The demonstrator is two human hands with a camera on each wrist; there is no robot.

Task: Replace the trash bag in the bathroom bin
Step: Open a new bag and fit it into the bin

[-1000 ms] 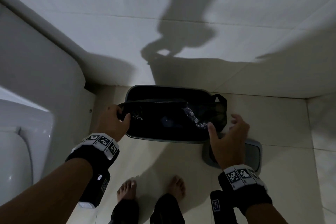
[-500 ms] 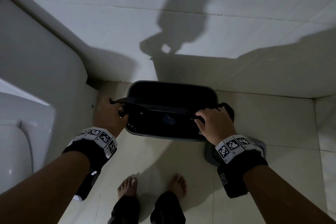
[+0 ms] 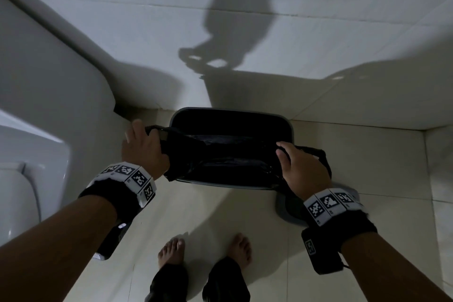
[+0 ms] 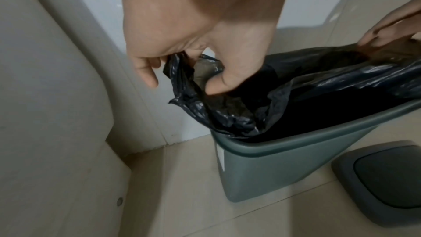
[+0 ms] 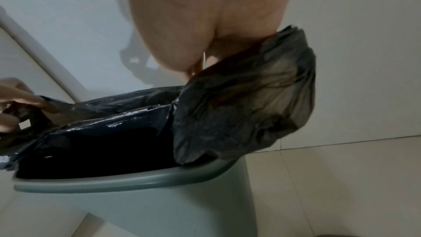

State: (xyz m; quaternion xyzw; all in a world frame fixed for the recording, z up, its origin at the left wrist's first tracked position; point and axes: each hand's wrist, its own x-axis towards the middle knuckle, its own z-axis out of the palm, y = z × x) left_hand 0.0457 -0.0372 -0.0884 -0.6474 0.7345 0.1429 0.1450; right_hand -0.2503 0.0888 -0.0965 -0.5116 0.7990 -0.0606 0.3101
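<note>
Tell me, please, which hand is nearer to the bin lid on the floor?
Right. The right hand holds the bag at the bin's right end, directly above the lid; the left hand holds the opposite end, by the toilet.

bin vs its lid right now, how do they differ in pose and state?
The bin stands upright by the wall; the lid lies flat on the floor beside it, detached. The bin holds the black trash bag, whose ends the left hand and right hand grip; nothing touches the lid. Both are grey-green plastic with rounded corners.
</note>
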